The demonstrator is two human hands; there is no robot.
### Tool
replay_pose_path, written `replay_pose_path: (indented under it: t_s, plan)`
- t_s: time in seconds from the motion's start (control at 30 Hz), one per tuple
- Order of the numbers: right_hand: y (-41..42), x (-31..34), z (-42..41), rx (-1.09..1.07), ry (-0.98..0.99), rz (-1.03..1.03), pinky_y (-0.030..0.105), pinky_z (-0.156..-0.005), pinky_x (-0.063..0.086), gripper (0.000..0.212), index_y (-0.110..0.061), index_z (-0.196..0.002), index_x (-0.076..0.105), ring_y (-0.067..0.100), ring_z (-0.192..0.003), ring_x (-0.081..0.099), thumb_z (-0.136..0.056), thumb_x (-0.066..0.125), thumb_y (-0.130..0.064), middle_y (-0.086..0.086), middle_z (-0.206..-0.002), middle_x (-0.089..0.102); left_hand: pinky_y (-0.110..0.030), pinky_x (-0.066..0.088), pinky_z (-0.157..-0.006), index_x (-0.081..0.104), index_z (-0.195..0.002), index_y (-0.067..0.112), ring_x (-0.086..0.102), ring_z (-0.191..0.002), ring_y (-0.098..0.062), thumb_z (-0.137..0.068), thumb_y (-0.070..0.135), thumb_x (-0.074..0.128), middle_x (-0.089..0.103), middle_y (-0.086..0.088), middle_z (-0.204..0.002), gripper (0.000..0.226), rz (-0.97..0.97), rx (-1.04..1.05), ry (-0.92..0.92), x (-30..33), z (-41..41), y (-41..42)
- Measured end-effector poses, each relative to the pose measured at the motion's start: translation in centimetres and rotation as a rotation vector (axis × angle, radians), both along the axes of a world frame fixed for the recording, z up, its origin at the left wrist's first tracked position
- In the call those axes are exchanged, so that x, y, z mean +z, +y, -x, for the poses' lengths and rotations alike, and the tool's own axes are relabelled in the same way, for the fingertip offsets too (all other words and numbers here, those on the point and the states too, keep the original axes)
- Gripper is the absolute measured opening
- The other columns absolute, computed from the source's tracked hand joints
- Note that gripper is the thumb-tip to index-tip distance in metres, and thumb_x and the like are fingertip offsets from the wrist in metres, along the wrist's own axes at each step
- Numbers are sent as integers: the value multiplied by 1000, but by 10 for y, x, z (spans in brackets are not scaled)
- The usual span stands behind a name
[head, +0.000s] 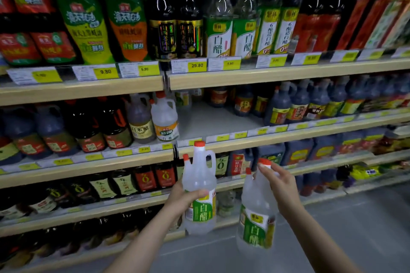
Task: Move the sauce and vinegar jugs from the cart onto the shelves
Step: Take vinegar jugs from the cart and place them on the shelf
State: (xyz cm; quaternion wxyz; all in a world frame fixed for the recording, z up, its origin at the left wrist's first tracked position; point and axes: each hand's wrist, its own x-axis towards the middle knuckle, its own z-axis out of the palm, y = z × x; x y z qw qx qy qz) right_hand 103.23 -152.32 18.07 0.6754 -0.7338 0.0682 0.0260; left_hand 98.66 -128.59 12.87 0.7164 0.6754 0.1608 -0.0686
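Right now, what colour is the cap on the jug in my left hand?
Orange-red cap, clearest in the head view.

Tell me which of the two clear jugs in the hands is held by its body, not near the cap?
The jug in the left hand: the left jug, fingers wrapped around its labelled middle. The right jug hangs from the right hand gripping its neck.

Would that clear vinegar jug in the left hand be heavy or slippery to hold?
The jug looks full, so probably heavy. The left hand wraps its smooth body, which may slip. It is plastic-looking, so likely not fragile.
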Motion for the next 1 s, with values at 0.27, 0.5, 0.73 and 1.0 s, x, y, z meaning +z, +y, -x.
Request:
replay_pose_path:
  t_s: [0.27, 0.5, 0.73, 1.0]
  plan:
    - [-34, -6, -54, 70, -4, 9, 16, -62, 46, 31, -16, -114, 64, 7, -86, 61, -85, 65, -28, -1, -94, 67, -36, 52, -86, 51, -113, 26, 60, -105, -19, -42, 19, 89, 63, 1, -113, 81, -118, 158, -189, 24, -80, -27]
    - [-28, -10, -87, 70, -23, -9, 53, -94, 49, 56, -26, -106, 70, 24, -104, 63, -62, 75, -60, 4, -107, 71, -2, 42, -65, 41, -111, 16, 51, -89, -5, -64, -11, 78, 50, 12, -97, 66, -225, 230, -371, 50, -160, -11]
    - [-5, -7, -130, 41, -114, 16, 41, -93, 50, 43, -17, -116, 66, 22, -108, 61, -80, 69, -40, 7, -115, 67, -30, 39, -95, 42, -111, 21, 48, -120, -24, -55, 15, 89, 52, 1, -119, 73, -347, 209, -383, 35, -223, 17]
    - [18, -26, -164, 81, -125, -64, 9, -61, 48, 11, -33, -84, 64, -2, -82, 58, -86, 65, -22, -14, -86, 64, -29, 42, -88, 46, -108, 25, 52, -107, -14, -63, 4, 84, 55, 2, -111, 62, -308, 105, -294, 22, -258, 28]
